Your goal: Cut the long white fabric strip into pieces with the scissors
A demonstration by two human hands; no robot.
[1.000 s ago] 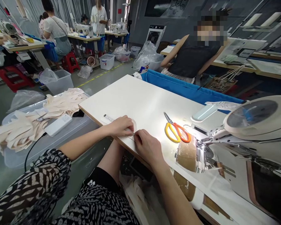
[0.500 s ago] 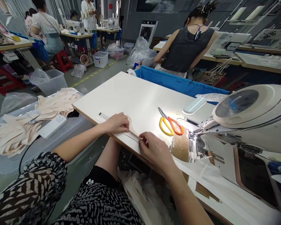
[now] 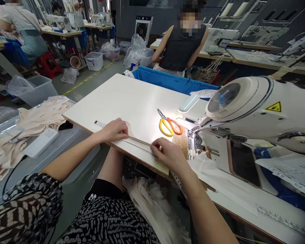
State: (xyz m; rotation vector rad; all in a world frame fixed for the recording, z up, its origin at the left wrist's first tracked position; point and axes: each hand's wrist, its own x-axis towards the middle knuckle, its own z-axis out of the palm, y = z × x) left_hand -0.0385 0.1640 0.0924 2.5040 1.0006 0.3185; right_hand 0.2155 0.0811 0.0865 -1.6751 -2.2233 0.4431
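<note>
A narrow tape measure (image 3: 139,140) lies along the front of the white tabletop, its metal-tipped end sticking out to the left of my left hand. My left hand (image 3: 115,130) presses and pinches it with closed fingers. Just behind that hand shows a small piece of cream fabric (image 3: 129,128), partly covered by the fingers. My right hand (image 3: 169,153) pinches the tape farther right, near the table edge, and a marked length hangs below that wrist. A row of printed tick marks (image 3: 144,151) runs along the table in front of the tape.
Scissors (image 3: 163,117) with yellow and orange handles lie beyond my right hand. To the right stand a sewing machine (image 3: 254,105) and a phone (image 3: 244,162). Cream fabric strips (image 3: 43,113) and a white power bank (image 3: 40,143) rest at left. A co-worker (image 3: 181,47) sits ahead.
My hands are farther apart, and a longer stretch of tape measure shows between them. The view has turned to the right, bringing more of the sewing machine into sight.
</note>
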